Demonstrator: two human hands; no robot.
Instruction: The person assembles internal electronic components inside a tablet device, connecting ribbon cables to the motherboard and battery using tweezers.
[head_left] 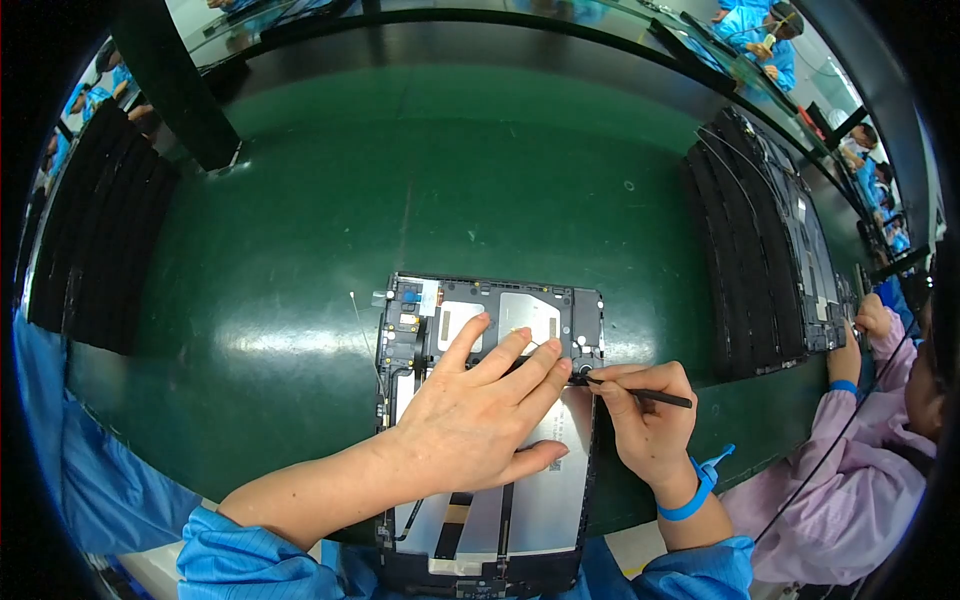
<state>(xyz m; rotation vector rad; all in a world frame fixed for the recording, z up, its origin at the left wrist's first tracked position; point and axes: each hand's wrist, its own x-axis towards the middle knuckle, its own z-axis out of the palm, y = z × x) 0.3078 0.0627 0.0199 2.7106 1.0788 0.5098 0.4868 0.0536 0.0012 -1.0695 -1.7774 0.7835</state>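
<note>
An opened tablet (572,440), its silver inner plate and black frame exposed, lies upright in front of me on the green work surface. My left hand (478,415) rests flat across its middle, fingers spread toward the far end, covering part of the inside. At the tablet's right edge, my right hand (650,415) pinches a slim black pen-like tool (665,398). The tool's tip touches or hovers by a small round part (586,369) near that edge; contact is hard to tell. A thin loose cable (358,315) sticks out beyond the tablet's left side.
Black padded stacks stand at the left (105,230) and right (745,260), the right one with an open tablet frame (805,225) leaning on it. A black post (185,90) rises at the far left. At right, a co-worker in a pink sleeve (830,480) reaches toward the table.
</note>
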